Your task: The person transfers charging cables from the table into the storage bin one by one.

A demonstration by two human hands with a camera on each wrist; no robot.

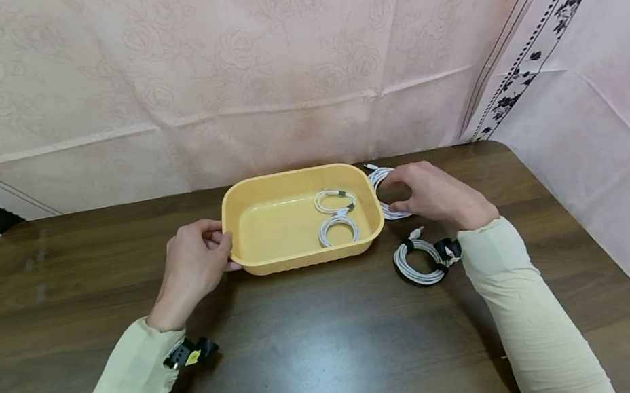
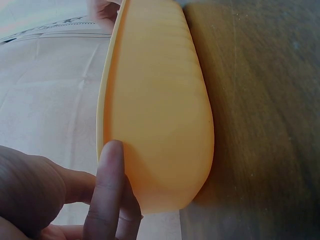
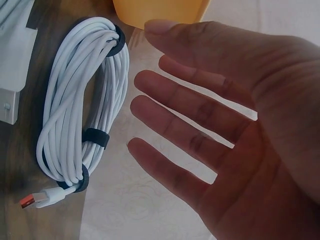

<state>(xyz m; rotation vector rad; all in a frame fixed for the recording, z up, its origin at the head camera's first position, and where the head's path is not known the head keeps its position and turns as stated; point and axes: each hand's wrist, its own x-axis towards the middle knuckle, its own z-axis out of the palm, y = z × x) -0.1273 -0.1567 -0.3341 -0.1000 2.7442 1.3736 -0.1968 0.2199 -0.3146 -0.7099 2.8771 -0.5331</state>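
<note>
A shallow yellow plastic tray [image 1: 282, 265] stands at the table's far edge, with two thin white coiled cables [image 1: 339, 228] inside at its right end. My left hand [image 1: 192, 260] holds the tray's left end; in the left wrist view one finger [image 2: 107, 175] lies against the outer wall near the rim. Just right of the tray, my right hand [image 1: 435, 194] reaches over a white USB cable coil [image 1: 381, 176]. In the right wrist view that coil [image 3: 75, 100] has black ties and an orange-tipped plug. The fingers there are spread, apart from the coil.
Nearer my right wrist lies another white cable coil [image 1: 407, 271] with black ties. A brown wood-grain table [image 1: 316, 361] spreads in front of me. Flower-patterned cloth [image 1: 274, 93] hangs behind it and along the right side.
</note>
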